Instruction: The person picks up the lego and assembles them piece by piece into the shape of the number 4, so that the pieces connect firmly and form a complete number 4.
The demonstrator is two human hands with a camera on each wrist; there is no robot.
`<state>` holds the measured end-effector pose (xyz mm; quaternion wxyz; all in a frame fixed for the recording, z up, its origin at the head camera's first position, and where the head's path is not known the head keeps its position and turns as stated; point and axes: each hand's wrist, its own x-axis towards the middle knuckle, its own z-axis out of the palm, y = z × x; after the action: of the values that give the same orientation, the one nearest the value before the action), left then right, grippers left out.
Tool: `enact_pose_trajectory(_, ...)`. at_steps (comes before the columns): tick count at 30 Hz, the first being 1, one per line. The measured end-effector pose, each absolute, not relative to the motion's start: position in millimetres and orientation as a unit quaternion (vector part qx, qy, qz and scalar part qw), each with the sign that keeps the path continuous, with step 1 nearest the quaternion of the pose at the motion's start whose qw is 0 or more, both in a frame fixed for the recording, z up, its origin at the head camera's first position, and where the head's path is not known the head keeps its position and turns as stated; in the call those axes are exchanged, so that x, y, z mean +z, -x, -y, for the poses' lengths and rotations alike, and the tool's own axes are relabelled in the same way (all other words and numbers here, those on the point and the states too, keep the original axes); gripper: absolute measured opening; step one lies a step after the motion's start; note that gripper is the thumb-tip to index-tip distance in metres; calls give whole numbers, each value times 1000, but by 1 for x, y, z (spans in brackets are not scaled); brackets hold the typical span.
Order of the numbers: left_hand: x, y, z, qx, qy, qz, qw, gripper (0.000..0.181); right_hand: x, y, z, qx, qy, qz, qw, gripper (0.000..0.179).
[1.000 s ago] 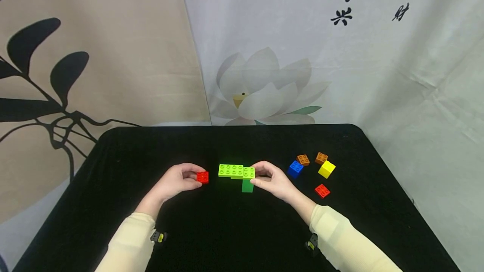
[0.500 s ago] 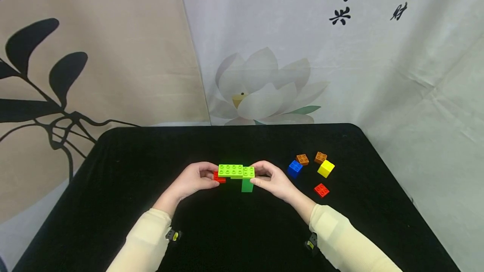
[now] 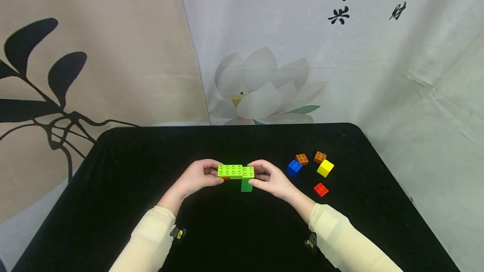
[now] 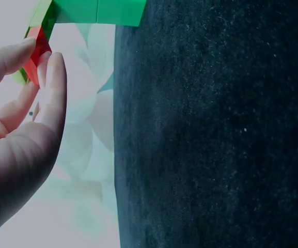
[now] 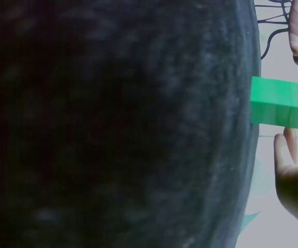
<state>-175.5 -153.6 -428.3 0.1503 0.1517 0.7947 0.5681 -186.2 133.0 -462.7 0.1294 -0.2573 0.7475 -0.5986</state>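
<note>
My left hand (image 3: pixel 200 176) pinches a red building block (image 4: pixel 37 54) between thumb and fingers, right under the left end of a block assembly. That assembly has lime green blocks (image 3: pixel 230 170) on top and a darker green column (image 3: pixel 246 185) reaching down at its right end. The lime green part hides most of the red block in the head view. My right hand (image 3: pixel 271 178) grips the assembly at its right end, thumb in front and fingers behind. In the right wrist view the green column (image 5: pixel 280 98) sticks out past the right hand's fingers.
Loose blocks lie to the right on the black-covered table (image 3: pixel 242 238): a blue one (image 3: pixel 293 168), a yellow one (image 3: pixel 325 168), a red one (image 3: pixel 321 189) and two orange ones (image 3: pixel 301 159). A printed cloth (image 3: pixel 272 32) hangs behind the table's far edge.
My left hand has moved right with the red block, bringing it from beside the assembly to beneath its lime green left end. The right hand has stayed nearly still.
</note>
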Motion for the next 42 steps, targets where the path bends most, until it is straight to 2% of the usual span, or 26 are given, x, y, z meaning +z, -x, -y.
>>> enact_pose_trajectory(7, -429, 176, 155, 569, -159, -792, 155, 38, -451, 189, -121, -572, 297, -759, 91, 48)
enact_pose_trajectory(16, -434, 176, 154, 575, -166, -787, 152, 34, -445, 188, -106, -521, 298, -797, 65, 39)
enact_pose_trajectory(38, -445, 171, 154, 622, -158, -743, 192, 47, -450, 186, -105, -538, 279, -792, 74, 35)
enact_pose_trajectory(42, -445, 172, 152, 630, -160, -736, 190, 44, -431, 177, -102, -543, 277, -789, 79, 36)
